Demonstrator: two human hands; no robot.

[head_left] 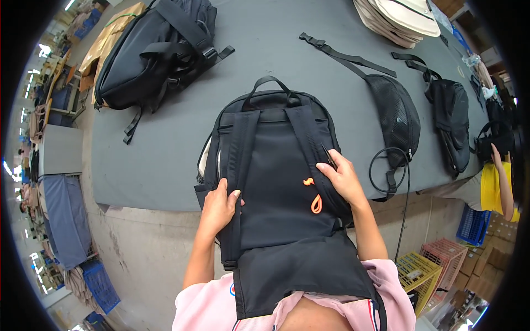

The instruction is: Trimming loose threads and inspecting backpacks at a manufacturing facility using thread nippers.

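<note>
A black backpack (287,190) lies on the grey table with its back panel and two shoulder straps facing up and its top handle pointing away from me. My left hand (220,204) is closed around the edge of the left shoulder strap (243,143), thumb on top. Over the right strap (302,124), my right hand (343,175) grips a slim dark pointed tool (329,157), probably thread snips; its lower part is hidden in the fingers. A knotted orange cord loop (316,204) lies on the back panel beside that hand.
Another black backpack (149,60) sits at the far left. On the right lie a black waist bag (392,116) and a slim black sling bag (451,121). A stack of cream pieces (400,19) is at the back. Plastic crates (415,276) stand below right; a person in yellow (491,185) is beyond.
</note>
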